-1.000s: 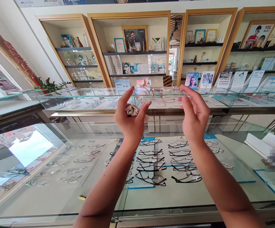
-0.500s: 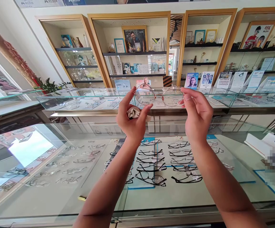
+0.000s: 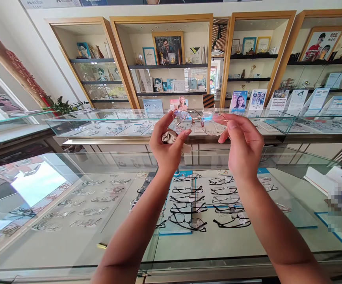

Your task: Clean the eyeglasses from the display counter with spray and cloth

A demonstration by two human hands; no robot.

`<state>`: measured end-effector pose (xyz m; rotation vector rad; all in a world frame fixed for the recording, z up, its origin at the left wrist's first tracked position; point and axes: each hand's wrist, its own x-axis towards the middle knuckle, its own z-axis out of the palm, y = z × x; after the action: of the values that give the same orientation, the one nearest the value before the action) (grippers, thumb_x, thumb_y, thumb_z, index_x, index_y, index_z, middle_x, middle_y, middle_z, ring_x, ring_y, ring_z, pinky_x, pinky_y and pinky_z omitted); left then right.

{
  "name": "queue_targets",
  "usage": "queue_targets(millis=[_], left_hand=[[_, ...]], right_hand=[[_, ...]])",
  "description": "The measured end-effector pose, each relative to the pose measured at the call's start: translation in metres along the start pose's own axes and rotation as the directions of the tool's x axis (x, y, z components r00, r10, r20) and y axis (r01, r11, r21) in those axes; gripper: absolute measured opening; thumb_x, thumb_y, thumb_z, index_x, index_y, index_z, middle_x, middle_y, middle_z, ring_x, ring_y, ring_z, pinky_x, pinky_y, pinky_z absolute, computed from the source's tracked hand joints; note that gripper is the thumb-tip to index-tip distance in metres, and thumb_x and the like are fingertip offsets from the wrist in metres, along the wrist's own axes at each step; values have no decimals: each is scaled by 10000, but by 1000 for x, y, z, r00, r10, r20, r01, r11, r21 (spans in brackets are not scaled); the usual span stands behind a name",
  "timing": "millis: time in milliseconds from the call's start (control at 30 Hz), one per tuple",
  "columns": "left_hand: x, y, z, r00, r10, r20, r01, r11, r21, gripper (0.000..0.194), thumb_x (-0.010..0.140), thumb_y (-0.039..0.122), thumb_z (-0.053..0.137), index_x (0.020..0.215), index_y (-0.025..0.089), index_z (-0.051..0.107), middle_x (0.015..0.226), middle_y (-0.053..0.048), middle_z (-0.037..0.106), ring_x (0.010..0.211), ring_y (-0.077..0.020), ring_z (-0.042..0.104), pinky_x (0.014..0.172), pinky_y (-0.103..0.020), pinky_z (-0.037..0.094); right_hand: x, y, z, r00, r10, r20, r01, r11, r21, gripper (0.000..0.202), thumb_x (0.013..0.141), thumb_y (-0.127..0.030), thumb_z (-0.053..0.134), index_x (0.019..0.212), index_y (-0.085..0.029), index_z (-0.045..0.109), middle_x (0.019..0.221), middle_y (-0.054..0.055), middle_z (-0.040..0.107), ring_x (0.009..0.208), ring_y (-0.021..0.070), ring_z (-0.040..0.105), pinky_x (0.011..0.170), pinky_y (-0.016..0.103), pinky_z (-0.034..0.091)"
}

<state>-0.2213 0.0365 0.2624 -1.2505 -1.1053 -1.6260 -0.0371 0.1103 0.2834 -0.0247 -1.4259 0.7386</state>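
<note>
A pair of thin round-framed eyeglasses (image 3: 197, 120) is held up between both hands, above the glass counter. My left hand (image 3: 167, 146) grips the left side of the frame with its fingers, and a crumpled pale cloth (image 3: 169, 137) is tucked in its palm. At the other side, my right hand (image 3: 244, 144) pinches the frame's edge between thumb and fingers. Bluish reflections show on the lenses. The temples of the glasses are hard to make out.
Below my arms, a glass display counter (image 3: 123, 246) contains rows of spectacles (image 3: 187, 207). A second glass case (image 3: 123, 128) stands beyond, with standing cards (image 3: 258, 99) on top. Wooden wall shelves (image 3: 162, 17) line the back. At the right lies a white object (image 3: 321, 179).
The eyeglasses have tilted, so bluish reflections now show on the lenses. My left hand has shifted slightly right, and my hands are a little closer together.
</note>
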Motion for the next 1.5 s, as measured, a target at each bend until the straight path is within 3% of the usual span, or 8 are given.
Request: queue_targets(millis=[267,400,567,800,1033,1233,1333,1500], left_hand=[[2,0,-2,999,-38,23,38,999,3,537,975,427,846,1468,285,688,1425,-99,796,1350,-302,774,1113,-473,677],[11,10,-13,998,-29,56,26,998,53,537,929,453,909,1410,290,734,1398,-90,809,1335,-309,767,1118,-475,666],[22,26,-24,973,123,198,-146,984,106,495,947,403,900,1407,299,750,1390,-83,814,1284,-284,787,1062,-414,681],[23,39,-26,939,205,277,-240,966,100,498,952,341,902,1424,320,746,1387,-64,821,1266,-266,800,1032,-382,684],[25,46,-30,938,76,339,-92,995,30,492,913,366,947,1368,276,783,1329,-70,844,1188,-268,812,1043,-414,684],[20,47,-28,939,-90,331,112,993,-48,533,866,322,973,1367,309,792,1304,-40,859,918,-207,801,827,-378,685],[22,46,-27,928,-116,355,176,974,-142,540,854,310,973,1361,295,785,1323,-61,855,1010,-234,820,817,-373,692],[27,38,-29,881,-146,450,292,916,-274,571,806,338,1000,1324,282,768,1285,-83,860,1151,-283,834,896,-409,728]], right_hand=[[5,17,-5,996,60,59,-61,998,19,318,1120,-525,581,1253,-318,783,1259,81,845,965,224,808,699,378,622],[12,17,-14,996,-90,27,93,983,-161,294,1126,-444,580,1336,-328,748,1340,71,812,1091,249,785,916,472,646],[19,4,-24,933,-254,257,349,817,-459,150,1063,-365,697,1161,-357,810,1297,36,808,1278,323,707,1142,603,531],[23,13,-27,903,-185,388,341,858,-385,108,1049,-255,735,1013,-311,819,1179,21,840,1130,290,730,1052,543,521],[29,9,-34,885,-101,454,218,952,-214,140,1065,-266,728,958,-305,809,1093,6,852,1111,271,755,1056,503,531],[27,9,-29,897,-71,436,140,982,-127,137,1064,-284,728,955,-304,807,1061,10,861,1107,264,765,1043,480,552],[26,9,-29,898,3,439,34,997,-76,133,1044,-291,747,932,-297,817,1085,16,855,1143,259,764,1094,485,549],[29,10,-34,809,184,559,-243,970,33,135,1010,-330,768,918,-281,855,1284,34,850,1291,261,758,1122,469,570]])
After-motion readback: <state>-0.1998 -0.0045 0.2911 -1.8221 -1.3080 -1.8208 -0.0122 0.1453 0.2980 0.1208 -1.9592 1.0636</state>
